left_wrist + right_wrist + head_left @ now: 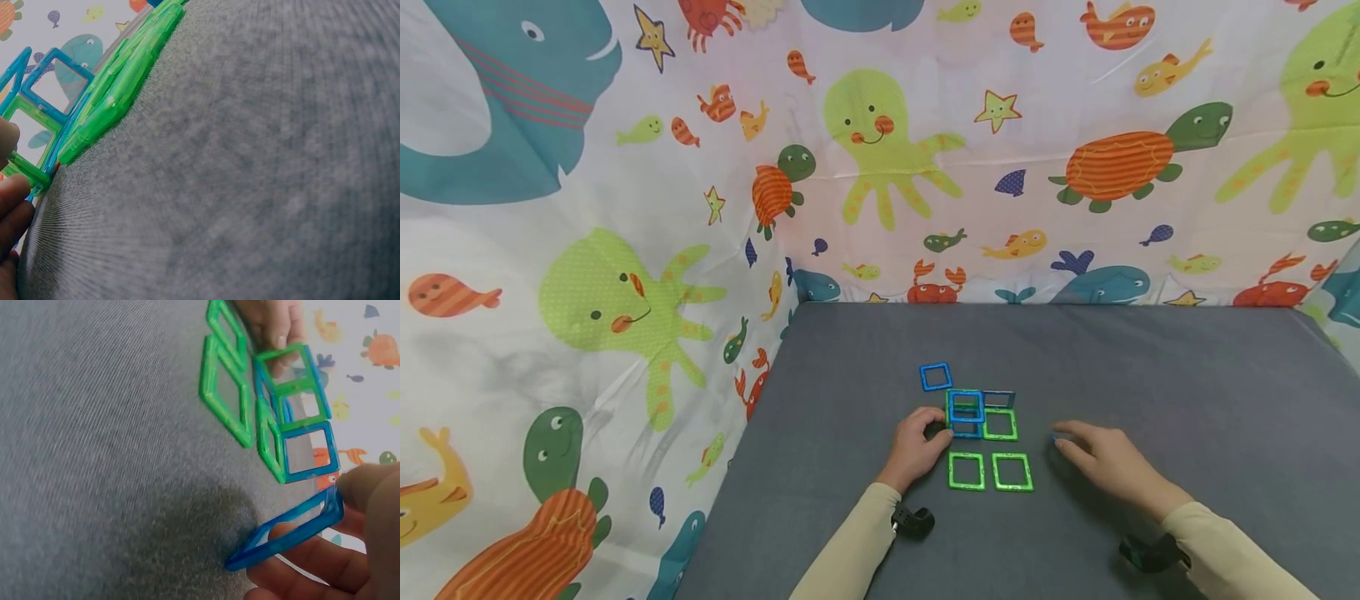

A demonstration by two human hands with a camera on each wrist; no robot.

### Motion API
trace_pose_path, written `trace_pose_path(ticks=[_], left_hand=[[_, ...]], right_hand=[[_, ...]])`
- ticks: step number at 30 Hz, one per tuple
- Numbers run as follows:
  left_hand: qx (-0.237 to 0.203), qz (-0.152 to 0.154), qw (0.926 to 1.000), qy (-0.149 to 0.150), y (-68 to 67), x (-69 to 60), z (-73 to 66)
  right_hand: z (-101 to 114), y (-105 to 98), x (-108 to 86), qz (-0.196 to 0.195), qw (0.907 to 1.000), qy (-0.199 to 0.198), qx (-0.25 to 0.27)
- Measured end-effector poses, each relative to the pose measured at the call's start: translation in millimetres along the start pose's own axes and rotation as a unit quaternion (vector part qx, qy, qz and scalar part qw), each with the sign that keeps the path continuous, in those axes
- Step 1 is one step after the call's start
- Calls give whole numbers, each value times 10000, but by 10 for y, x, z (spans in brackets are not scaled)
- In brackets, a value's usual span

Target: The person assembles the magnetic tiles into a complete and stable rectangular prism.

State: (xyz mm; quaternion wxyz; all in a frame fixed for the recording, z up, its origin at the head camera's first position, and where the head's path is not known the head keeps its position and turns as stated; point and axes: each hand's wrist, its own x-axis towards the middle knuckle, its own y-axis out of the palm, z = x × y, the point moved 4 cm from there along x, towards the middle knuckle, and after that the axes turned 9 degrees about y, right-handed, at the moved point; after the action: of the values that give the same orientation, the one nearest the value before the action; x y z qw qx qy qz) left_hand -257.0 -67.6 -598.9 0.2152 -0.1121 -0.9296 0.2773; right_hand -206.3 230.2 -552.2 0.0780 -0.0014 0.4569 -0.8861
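My right hand [1112,462] pinches a blue square magnetic tile [294,539], held to the right of a small structure; in the head view that tile is mostly hidden behind the fingertips. Green and blue square magnetic tiles form the structure, some upright, with a green tile [1016,425] lying flat on its right side. At its left side, my left hand [916,450] grips a green tile [31,170] between thumb and fingers. Nearer me lie two loose green square tiles [951,472], side by side.
Another loose blue square tile [922,379] lies behind the structure on the left. All of this is on a grey cloth-covered table [1225,400]. A curtain printed with sea animals [917,250] hangs along the back and left.
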Motion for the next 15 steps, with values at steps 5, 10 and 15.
trace_pose_path(ticks=[5,10,15], left_hand=[[-61,3,10000,-42,-2,6,-5],[-34,7,10000,-26,-8,6,-10],[-35,9,10000,-43,-8,1,-9]], right_hand=[[-17,-21,9,5,9989,298,369],[-31,-41,16,144,9946,580,845],[-35,-59,13,273,9895,764,1198]])
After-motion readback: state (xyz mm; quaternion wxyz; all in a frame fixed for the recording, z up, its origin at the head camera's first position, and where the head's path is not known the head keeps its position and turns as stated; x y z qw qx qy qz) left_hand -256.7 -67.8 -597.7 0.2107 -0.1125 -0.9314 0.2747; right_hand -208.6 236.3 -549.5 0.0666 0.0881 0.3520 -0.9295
